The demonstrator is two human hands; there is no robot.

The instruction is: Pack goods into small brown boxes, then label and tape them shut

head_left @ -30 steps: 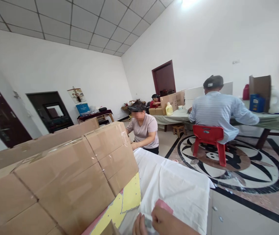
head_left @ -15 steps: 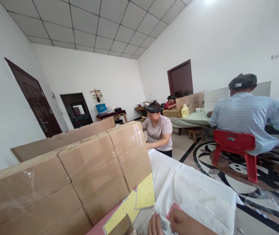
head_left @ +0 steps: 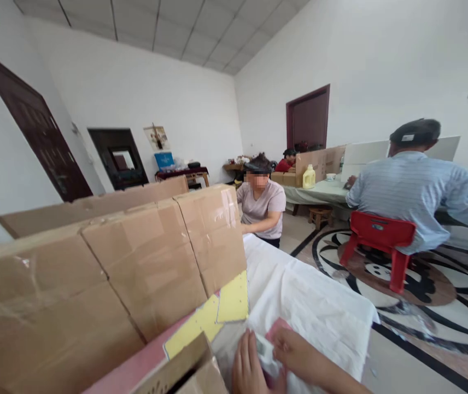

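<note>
At the bottom of the view, my left hand (head_left: 249, 364) holds a small white block-like object (head_left: 265, 351) with a grey-green patch on top. Its fingers lie together along the object's left side. My right hand (head_left: 293, 350) is closed in a fist or pinch at the right side of the same object; whatever its fingertips grip is hidden. A pink piece (head_left: 278, 327), perhaps cloth or paper, shows just behind the right fist. Both hands are over the table's white cloth (head_left: 320, 306).
Taped cardboard boxes (head_left: 147, 257) form a wall on the left. Yellow sheets (head_left: 234, 301) lie at their foot, and an opened carton (head_left: 188, 366) stands beside my left hand. One person (head_left: 262, 205) sits across the table; another (head_left: 418, 186) sits on a red chair (head_left: 381, 230).
The view has tipped downward, so more of my hands, the white object and the opened carton shows. My hands stay together at the white object.
</note>
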